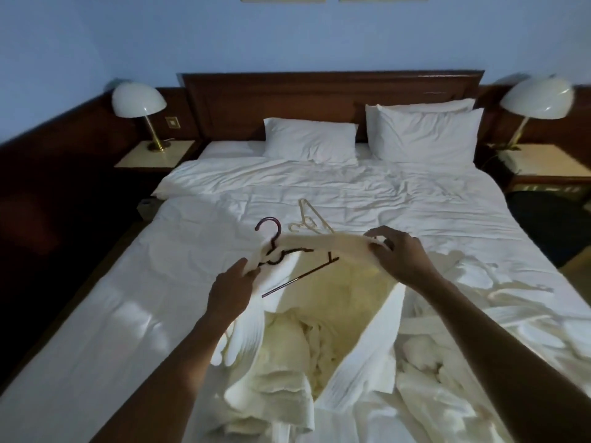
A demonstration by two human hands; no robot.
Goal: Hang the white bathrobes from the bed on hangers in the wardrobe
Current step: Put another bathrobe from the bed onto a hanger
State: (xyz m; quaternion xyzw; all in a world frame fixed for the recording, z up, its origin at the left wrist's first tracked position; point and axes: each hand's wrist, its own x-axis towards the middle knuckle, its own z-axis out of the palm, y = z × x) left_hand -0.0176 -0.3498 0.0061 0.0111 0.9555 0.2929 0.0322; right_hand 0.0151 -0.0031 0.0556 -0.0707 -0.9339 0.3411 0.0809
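Now my left hand (232, 287) and right hand (399, 254) are gripping a bathrobe (361, 362), fitting its hanger (279, 230); wardrobe hanging not yet done.

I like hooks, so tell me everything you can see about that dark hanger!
The dark hanger looks like thin reddish-brown plastic, with a curved hook and a straight bottom bar. It is held tilted above the bed. The white bathrobe drapes over its shoulders, hiding most of them. The left hand grips the robe at one end, the right hand at the other.
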